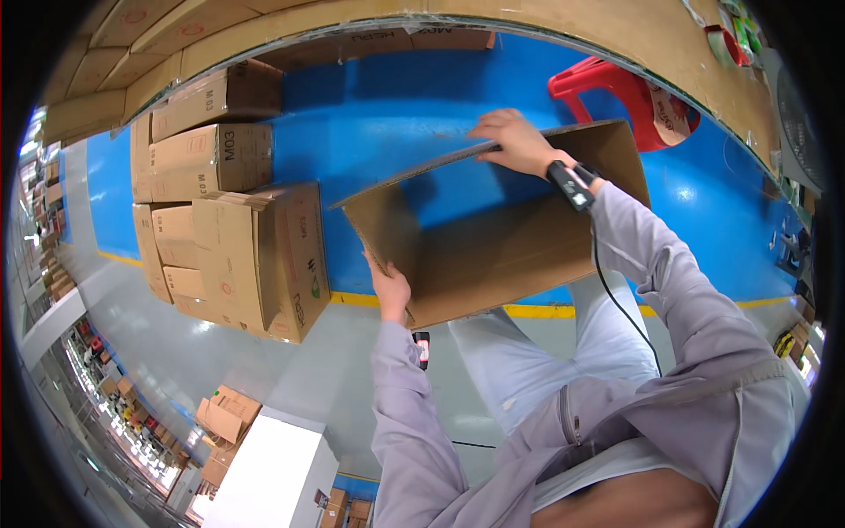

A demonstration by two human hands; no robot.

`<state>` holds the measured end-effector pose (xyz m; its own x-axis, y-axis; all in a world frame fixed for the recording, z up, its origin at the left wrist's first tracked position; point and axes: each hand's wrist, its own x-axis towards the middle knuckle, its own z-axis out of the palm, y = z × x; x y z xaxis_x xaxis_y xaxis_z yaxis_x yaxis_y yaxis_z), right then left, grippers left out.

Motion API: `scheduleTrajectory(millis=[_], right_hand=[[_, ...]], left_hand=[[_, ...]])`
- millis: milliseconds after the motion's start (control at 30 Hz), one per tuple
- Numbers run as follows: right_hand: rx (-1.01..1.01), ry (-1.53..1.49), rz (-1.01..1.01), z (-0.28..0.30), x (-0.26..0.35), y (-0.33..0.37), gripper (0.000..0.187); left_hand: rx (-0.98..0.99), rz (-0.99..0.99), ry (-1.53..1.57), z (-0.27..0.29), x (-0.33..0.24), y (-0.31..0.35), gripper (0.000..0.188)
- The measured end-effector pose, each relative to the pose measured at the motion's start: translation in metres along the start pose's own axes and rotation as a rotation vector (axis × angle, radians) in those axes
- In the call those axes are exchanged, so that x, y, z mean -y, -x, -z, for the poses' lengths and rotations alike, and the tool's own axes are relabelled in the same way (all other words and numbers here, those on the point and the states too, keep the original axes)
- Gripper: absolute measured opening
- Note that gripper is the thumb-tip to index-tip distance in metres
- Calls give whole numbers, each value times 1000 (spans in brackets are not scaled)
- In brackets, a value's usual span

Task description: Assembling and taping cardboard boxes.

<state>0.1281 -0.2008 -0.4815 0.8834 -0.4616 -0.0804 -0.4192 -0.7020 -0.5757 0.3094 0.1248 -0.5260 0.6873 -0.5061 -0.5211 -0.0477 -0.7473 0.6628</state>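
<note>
An open cardboard box (pixel 510 260) is held up in front of my legs. Blue floor shows through it, so no closed bottom is visible there. At its left near corner, my left hand (pixel 390 289) grips the edge, fingers on the outside. My right hand (pixel 518 143) reaches across the opening and is closed over the rim of the far wall. A black device with a cable sits on my right wrist, and part of another shows by the left one.
Stacked cardboard cartons (pixel 211 163) and folded flat cartons (pixel 233 255) stand on the left. A cardboard-covered bench (pixel 370 19) runs along the far side, a red plastic stool (pixel 598 77) beneath it. A white box-shaped block (pixel 268 471) is at lower left.
</note>
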Motion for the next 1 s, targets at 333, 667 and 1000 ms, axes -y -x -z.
scheduleTrajectory(millis=[333, 667, 1000], right_hand=[[-806, 347, -910, 21, -97, 196, 72], [-300, -14, -982, 17, -60, 210, 57], [-144, 142, -870, 8, -54, 189, 80]], left_hand=[[-71, -81, -313, -73, -35, 7, 85], [-135, 42, -454, -74, -36, -13, 89], [-103, 267, -637, -80, -20, -18, 92]])
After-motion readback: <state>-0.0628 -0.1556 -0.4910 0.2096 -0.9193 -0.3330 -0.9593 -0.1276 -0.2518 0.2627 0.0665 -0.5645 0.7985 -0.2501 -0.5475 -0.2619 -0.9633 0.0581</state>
